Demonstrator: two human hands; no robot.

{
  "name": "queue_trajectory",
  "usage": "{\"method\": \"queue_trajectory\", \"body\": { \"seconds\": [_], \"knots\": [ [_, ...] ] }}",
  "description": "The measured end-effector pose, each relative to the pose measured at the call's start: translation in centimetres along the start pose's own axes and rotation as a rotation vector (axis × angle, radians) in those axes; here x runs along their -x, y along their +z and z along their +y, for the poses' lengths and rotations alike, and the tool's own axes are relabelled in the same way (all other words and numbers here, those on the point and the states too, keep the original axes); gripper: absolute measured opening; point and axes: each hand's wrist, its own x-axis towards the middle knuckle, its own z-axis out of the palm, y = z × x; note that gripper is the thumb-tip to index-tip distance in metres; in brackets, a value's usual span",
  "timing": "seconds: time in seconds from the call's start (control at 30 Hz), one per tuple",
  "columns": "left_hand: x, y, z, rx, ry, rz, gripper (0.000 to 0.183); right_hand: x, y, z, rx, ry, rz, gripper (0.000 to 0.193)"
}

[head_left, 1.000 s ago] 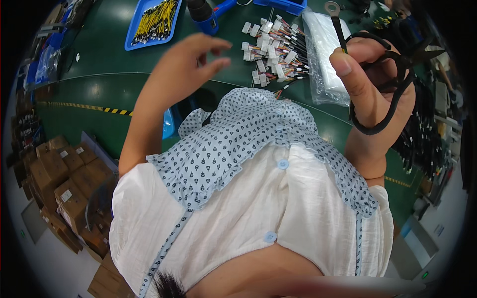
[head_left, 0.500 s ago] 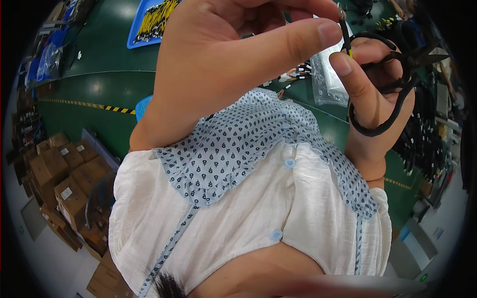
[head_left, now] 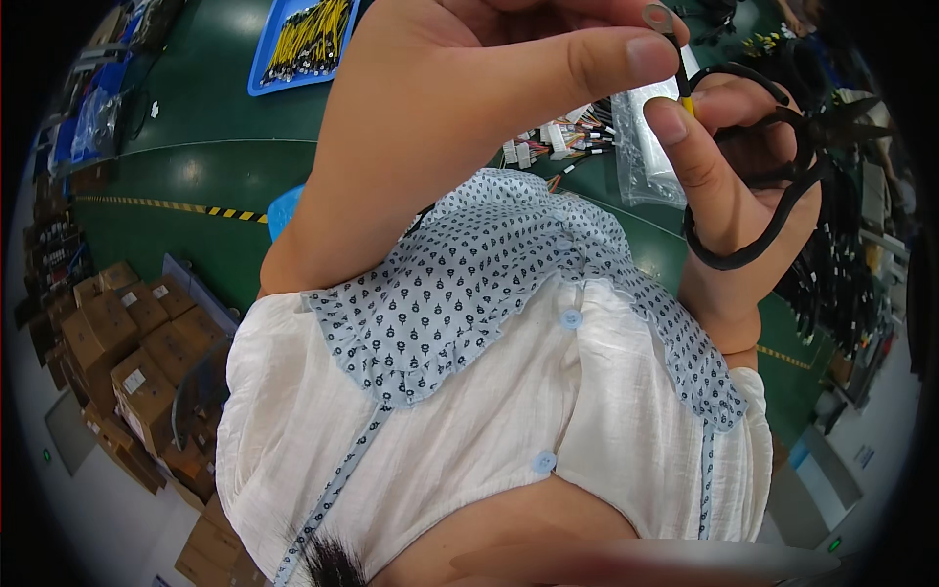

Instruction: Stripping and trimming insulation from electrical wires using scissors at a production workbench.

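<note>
Both hands are raised at the top of the view around a short yellow cable [head_left: 688,106]. Its end carries a black sleeve [head_left: 683,73] and a flat metal ring terminal [head_left: 657,18], whose round hole faces me. My left hand [head_left: 499,73] is closed at the sleeved end, thumb against it; its other fingers are partly cut off by the frame. With thumb and forefinger, my right hand [head_left: 729,161] pinches the yellow part just below. Black-handled scissors [head_left: 773,220] hang in that same hand, looped over its fingers, blades pointing right.
A blue tray [head_left: 256,73] of yellow cables with ring ends lies on the green table [head_left: 205,108] at far left. White connectors [head_left: 558,139] with wires and a clear plastic bag [head_left: 646,161] lie beyond my apron. Black cables hang at right; cardboard boxes [head_left: 147,333] are stacked at left.
The ring terminal has turned from edge-on to show its flat face. My left hand and forearm have shifted slightly right, uncovering more white connectors. The scissor blades have tilted a little downward.
</note>
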Motion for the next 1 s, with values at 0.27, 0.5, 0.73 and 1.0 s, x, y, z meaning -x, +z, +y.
{"method": "queue_trajectory", "body": {
  "seconds": [0.27,0.5,0.73,1.0],
  "knots": [
    [0.1,0.1,0.6,-0.053,-0.081,0.07,0.023,-0.4,0.5,0.3,-0.076,0.009,-0.012,0.02],
    [0.1,0.0,0.6,-0.097,-0.008,0.041,0.023,-0.5,0.5,0.2,-0.076,0.053,-0.024,0.022],
    [0.0,2.2,2.1,-0.337,0.051,0.4,0.021,-1.3,-0.2,-0.1,0.131,0.022,-0.065,0.022],
    [-0.3,-0.3,2.3,-0.305,-0.26,0.015,0.011,-3.7,-1.9,0.2,0.399,-0.411,-0.202,0.017]
  ]
}}
